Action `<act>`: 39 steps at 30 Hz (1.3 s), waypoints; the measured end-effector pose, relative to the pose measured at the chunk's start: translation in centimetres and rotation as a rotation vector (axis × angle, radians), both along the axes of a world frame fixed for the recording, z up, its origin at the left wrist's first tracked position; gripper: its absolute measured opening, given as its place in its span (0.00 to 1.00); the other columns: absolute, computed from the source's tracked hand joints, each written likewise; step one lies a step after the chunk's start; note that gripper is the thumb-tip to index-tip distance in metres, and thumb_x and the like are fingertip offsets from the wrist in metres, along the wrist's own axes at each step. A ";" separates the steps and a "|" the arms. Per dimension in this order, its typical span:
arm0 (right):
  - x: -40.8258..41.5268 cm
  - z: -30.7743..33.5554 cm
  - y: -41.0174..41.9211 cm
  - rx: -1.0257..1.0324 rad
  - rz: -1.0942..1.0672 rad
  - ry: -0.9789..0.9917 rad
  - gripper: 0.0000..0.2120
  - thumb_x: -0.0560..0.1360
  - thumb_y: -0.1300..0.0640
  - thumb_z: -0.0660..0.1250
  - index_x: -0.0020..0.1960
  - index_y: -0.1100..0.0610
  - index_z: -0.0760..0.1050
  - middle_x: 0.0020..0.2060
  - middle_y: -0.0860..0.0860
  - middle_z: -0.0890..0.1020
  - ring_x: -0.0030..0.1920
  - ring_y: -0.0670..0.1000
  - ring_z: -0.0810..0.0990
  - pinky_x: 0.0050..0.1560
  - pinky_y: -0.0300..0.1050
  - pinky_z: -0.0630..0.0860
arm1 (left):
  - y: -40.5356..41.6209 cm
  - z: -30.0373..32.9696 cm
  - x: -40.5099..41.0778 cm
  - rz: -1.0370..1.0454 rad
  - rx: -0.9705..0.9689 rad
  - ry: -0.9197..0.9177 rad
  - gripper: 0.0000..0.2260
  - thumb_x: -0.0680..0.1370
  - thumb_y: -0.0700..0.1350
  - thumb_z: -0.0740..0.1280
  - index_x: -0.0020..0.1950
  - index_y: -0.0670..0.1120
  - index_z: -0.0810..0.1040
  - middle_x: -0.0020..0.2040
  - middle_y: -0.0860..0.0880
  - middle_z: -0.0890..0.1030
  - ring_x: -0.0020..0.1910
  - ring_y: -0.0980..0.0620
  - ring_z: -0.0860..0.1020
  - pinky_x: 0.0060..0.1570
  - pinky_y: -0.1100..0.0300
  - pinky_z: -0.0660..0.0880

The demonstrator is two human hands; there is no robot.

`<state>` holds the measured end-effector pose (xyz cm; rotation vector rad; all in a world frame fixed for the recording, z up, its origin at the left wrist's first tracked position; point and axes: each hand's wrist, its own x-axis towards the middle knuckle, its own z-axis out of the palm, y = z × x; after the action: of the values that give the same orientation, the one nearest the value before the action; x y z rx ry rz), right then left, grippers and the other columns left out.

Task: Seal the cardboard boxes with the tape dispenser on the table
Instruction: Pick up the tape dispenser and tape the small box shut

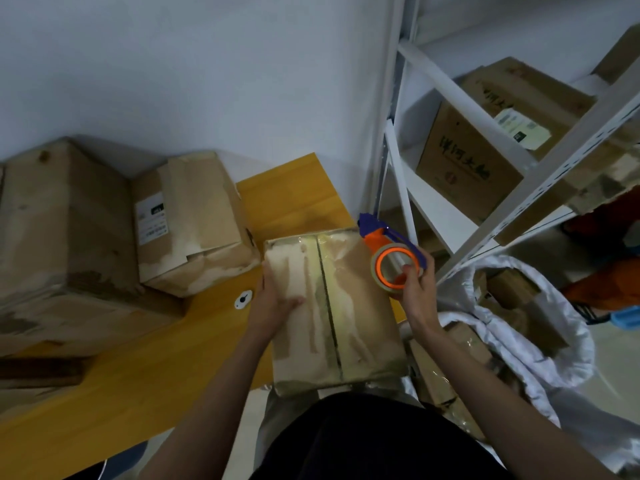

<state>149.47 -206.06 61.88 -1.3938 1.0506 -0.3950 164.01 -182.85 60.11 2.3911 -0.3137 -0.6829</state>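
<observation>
Head view: the left hand (277, 299) is pressing flat, fingers straight, on the cardboard box (332, 306) at the table (145, 368) edge. The right hand (417, 289) is curling around the tape dispenser (393, 261) roll beside the box. Box is looking light, worn, soft-walled; dispenser rigid, best gripped by its handle.

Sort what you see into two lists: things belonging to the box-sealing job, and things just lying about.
Job:
- box being sealed, left hand resting on it
- tape dispenser, gripped by right hand
- other boxes on the table

Lying about:
- white shelf rack and its printed box
- white sack of packages
</observation>
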 end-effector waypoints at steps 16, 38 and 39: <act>2.4 2.3 1.4 0.224 0.103 -0.122 0.14 0.81 0.55 0.65 0.64 0.44 0.71 0.58 0.53 0.81 0.57 0.57 0.81 0.50 0.53 0.81 | -1.8 1.6 5.4 -0.141 0.071 -0.131 0.45 0.75 0.56 0.74 0.83 0.51 0.49 0.83 0.49 0.47 0.81 0.45 0.51 0.76 0.45 0.58; 4.8 4.3 -0.1 0.421 0.287 -0.151 0.34 0.73 0.37 0.71 0.69 0.58 0.72 0.64 0.62 0.78 0.64 0.61 0.79 0.63 0.59 0.77 | -2.6 1.6 6.7 -0.249 0.115 -0.071 0.34 0.78 0.48 0.72 0.80 0.47 0.61 0.80 0.47 0.60 0.79 0.45 0.56 0.74 0.51 0.58; 4.9 4.4 -0.1 0.375 0.307 -0.124 0.35 0.70 0.36 0.74 0.68 0.57 0.71 0.64 0.62 0.77 0.64 0.61 0.78 0.62 0.58 0.79 | -2.9 2.4 7.1 -0.257 0.129 -0.090 0.32 0.79 0.49 0.70 0.80 0.47 0.62 0.79 0.46 0.62 0.80 0.43 0.55 0.75 0.49 0.57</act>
<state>154.38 -206.19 66.33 -1.1516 0.7470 -0.0527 171.07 -185.70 62.49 2.5342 -0.6415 -0.7294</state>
